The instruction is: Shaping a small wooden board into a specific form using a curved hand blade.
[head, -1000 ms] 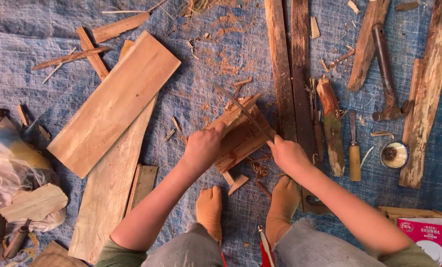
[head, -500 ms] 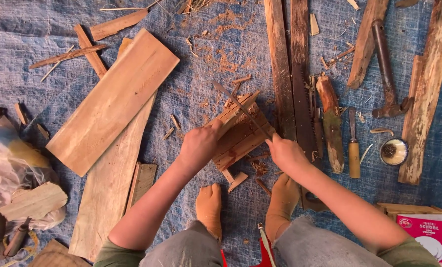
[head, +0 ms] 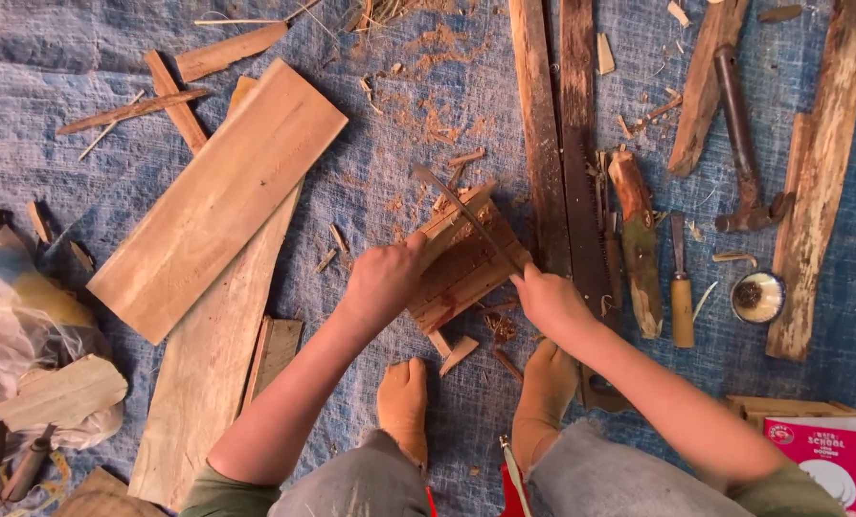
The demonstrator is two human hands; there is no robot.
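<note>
Head view, looking straight down on a blue tarp (head: 418, 86) spread over the ground. Both forearms reaching forward from the lower edge, bare feet planted between the knees.

Left hand (head: 382, 282) curled shut over the near left edge of a small wooden block (head: 466, 268), pinning it down; fingertips tucked out of sight under the palm. Right hand (head: 549, 299) closed in a fist around the near end of a thin blade (head: 466, 215); the handle wholly hidden inside the grip, so its kind cannot be told.

Block lying on the tarp just ahead of the feet, between the two hands, long axis slanting from lower left to upper right. Blade laid across the top of the block, long axis running from the right hand up and to the left, tip pointing toward the upper left and past the block's far edge.

Nearby: a wide plank (head: 222, 196) well off to the left, a handsaw (head: 581, 191) just right of the block, a chisel (head: 681, 287) and a small round tin (head: 756, 297) farther right. Chips and shavings scattered around the block.
</note>
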